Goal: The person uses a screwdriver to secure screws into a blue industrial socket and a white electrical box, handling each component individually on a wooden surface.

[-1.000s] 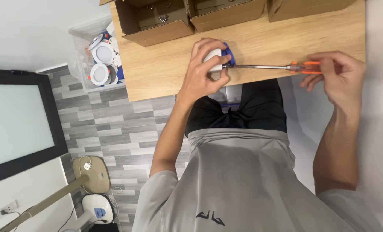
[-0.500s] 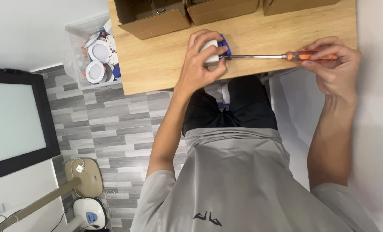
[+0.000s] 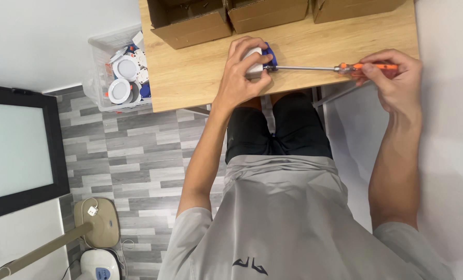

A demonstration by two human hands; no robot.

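Your left hand (image 3: 244,70) gripped the white-and-blue fitting (image 3: 260,60) on the bench (image 3: 200,72); your right hand (image 3: 392,78) clasped the orange-handled screwdriver (image 3: 340,68), tip at the fitting, screw work seemingly unfinished.

Cardboard boxes (image 3: 190,21), beyond the fingers: 3; screwdriver (image 3: 340,67), between the fingers of both hands: 1; white-and-blue fitting (image 3: 257,62), under the fingers: 1; clear bin (image 3: 99,78): 1; round white lamps (image 3: 126,67), inside: 2 visible

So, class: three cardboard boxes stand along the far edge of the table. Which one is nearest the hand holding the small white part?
The left box: it sits just beyond the left hand, while the other two stand further right.
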